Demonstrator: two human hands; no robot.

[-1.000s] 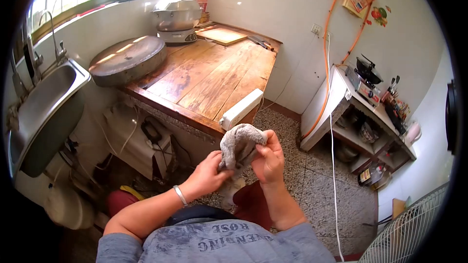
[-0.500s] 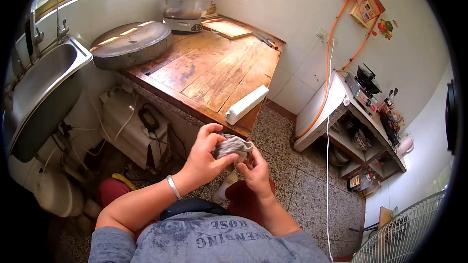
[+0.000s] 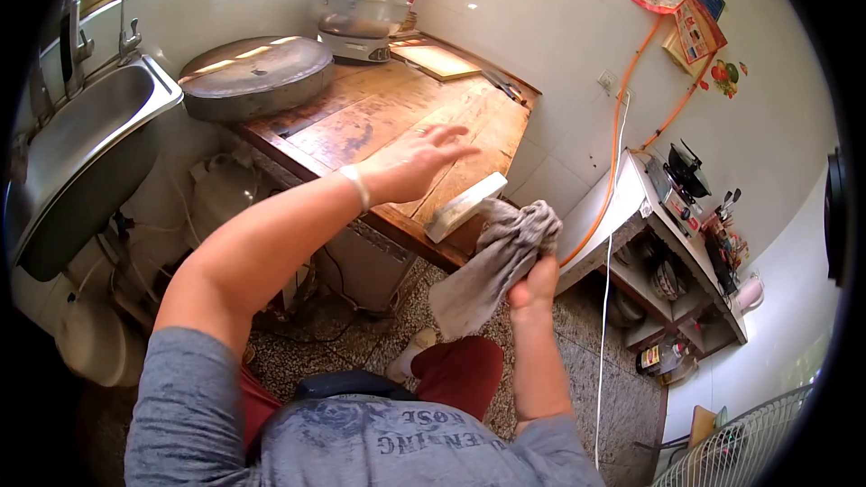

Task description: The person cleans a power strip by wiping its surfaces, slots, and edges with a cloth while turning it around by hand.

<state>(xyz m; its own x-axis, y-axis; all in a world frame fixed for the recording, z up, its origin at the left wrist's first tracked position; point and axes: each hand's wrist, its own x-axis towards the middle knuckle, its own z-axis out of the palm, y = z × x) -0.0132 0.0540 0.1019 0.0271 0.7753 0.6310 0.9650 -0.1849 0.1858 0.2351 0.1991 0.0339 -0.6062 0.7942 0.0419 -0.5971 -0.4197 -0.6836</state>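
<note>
My right hand (image 3: 534, 283) is closed on a bunched, greyish cloth (image 3: 492, 272), whose loose end hangs down to the left over the floor. The cloth's upper part is gathered in a crumpled knot. Some of my right fingers are hidden behind it. My left hand (image 3: 419, 165) is stretched out above the wooden table (image 3: 347, 131), fingers spread and nothing in them. A white oblong bar (image 3: 465, 207) lies at the near right corner of the table, between my left hand and the cloth.
On the table stand a large round lid-like slab (image 3: 257, 72), a steel pot on a base (image 3: 361, 13) and a board (image 3: 437, 61). A steel sink (image 3: 95, 131) is at left. Shelving (image 3: 672, 307), a white cord (image 3: 604, 352) and a fan (image 3: 749, 442) are at right.
Both hands held the cloth low in front of me earlier. My left hand has let go and reached forward over the table; the right has raised the cloth rightward, and it hangs unfolded.
</note>
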